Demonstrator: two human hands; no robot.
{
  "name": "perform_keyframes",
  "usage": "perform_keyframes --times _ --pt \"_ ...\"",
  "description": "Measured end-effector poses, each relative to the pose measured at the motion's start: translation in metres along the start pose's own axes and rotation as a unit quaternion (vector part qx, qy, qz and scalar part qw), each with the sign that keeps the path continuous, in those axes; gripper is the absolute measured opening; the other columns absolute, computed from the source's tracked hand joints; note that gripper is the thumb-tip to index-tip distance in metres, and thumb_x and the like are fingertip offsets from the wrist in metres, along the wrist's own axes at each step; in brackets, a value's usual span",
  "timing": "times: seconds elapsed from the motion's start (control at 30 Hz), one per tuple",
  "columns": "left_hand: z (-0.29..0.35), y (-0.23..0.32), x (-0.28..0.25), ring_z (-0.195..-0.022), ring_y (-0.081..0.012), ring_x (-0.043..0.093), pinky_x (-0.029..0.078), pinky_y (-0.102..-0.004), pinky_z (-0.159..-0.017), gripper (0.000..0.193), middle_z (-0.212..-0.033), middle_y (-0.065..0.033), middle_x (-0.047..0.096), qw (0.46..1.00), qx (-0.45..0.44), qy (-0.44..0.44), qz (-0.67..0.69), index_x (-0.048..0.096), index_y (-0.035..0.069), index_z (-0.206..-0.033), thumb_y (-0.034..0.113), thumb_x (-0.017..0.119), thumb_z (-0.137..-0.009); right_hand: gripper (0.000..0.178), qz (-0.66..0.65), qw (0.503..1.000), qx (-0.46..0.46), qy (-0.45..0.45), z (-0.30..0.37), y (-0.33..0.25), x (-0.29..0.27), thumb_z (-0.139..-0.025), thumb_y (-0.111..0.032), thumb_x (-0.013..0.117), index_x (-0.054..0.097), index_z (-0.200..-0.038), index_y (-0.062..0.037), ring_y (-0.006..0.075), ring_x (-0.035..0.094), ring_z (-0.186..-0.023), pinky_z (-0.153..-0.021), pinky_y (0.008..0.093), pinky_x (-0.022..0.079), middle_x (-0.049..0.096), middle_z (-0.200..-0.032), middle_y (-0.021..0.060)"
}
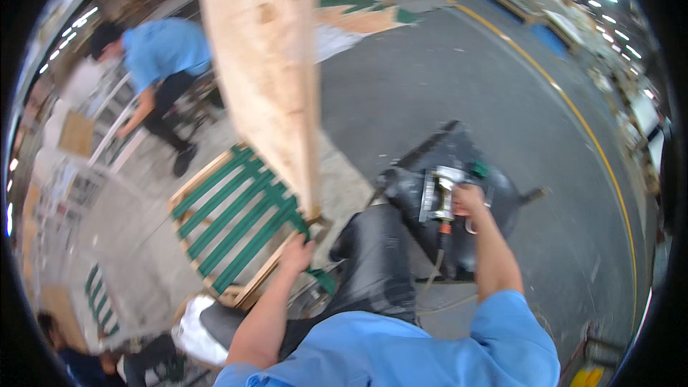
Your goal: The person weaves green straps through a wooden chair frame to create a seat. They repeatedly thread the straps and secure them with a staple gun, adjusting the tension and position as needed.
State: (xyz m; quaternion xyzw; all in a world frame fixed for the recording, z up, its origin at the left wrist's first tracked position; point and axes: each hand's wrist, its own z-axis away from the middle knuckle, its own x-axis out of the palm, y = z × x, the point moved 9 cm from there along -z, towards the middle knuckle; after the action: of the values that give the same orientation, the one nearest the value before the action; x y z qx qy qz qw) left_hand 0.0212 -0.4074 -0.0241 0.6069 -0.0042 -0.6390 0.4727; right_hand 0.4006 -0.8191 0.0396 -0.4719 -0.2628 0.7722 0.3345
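With my left hand [296,253] gripping the tall plywood panel's [261,72] bottom corner over the green-webbed frame [236,218] and my right hand [467,201] clenched — I think — around the nail gun [441,197], the upright panel could topple — one low hold.

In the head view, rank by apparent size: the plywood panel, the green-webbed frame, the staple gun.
1. Plywood panel, though standing nearer the camera inflates it.
2. Green-webbed frame, gripped by the left hand.
3. Staple gun, in the right hand, clearly smallest.
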Motion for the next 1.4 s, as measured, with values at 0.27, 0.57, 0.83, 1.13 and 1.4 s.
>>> perform_keyframes --times 0.27,0.57,0.83,1.13,1.4 --pt "0.043 -0.047 0.032 -0.083 -0.0208 0.069 0.055 -0.0365 -0.078 0.023 -0.099 -0.0104 0.075 0.794 -0.208 -0.018 0.57 0.065 0.006 -0.115 0.024 0.057 -0.105 0.074 0.357 0.931 -0.031 0.071 0.039 0.027 -0.015 -0.078 -0.025 0.084 0.052 -0.14 -0.0009 0.0407 0.067 -0.116 -0.099 0.0463 0.053 0.069 -0.121 0.026" --pt "0.037 -0.035 -0.016 -0.087 -0.0287 0.07 0.059 -0.0451 -0.085 0.021 -0.094 -0.0124 0.071 0.645 -0.172 -0.05 0.743 0.058 0.004 -0.115 0.022 0.059 -0.104 0.076 0.303 0.951 0.027 0.062 0.024 0.049 -0.028 -0.075 -0.005 0.081 0.046 -0.143 -0.0037 0.0304 0.072 -0.064 -0.047 0.0417 0.056 0.072 -0.096 0.0204" --pt "0.024 -0.035 -0.093 -0.082 -0.0282 0.071 0.061 -0.0446 -0.079 0.018 -0.095 -0.0133 0.073 0.627 -0.119 -0.018 0.769 0.06 0.004 -0.108 0.022 0.059 -0.104 0.072 0.066 0.997 -0.031 0.007 0.073 -0.013 -0.035 -0.08 -0.002 0.065 0.045 -0.149 0.0058 0.0176 0.063 -0.057 -0.047 0.0314 0.048 0.066 -0.081 0.0127" --pt "0.026 -0.022 -0.108 -0.08 -0.0283 0.071 0.061 -0.0434 -0.076 0.022 -0.098 -0.0157 0.073 0.676 -0.118 0.005 0.727 0.057 0.001 -0.113 0.02 0.061 -0.104 0.054 0.193 0.808 -0.487 -0.27 0.234 -0.167 0.166 -0.085 -0.024 0.079 0.061 -0.134 -0.0073 0.0324 0.067 -0.098 -0.083 0.0391 0.055 0.065 -0.105 0.0155" --pt "0.052 -0.039 -0.109 -0.079 -0.0267 0.069 0.06 -0.0407 -0.075 0.025 -0.097 -0.0161 0.071 0.703 -0.147 0.04 0.695 0.055 -0.003 -0.117 0.02 0.057 -0.105 0.064 0.409 0.66 -0.576 -0.256 0.22 -0.149 0.303 -0.078 -0.043 0.084 0.06 -0.126 -0.0081 0.0388 0.065 -0.109 -0.094 0.0481 0.051 0.062 -0.116 0.0182"
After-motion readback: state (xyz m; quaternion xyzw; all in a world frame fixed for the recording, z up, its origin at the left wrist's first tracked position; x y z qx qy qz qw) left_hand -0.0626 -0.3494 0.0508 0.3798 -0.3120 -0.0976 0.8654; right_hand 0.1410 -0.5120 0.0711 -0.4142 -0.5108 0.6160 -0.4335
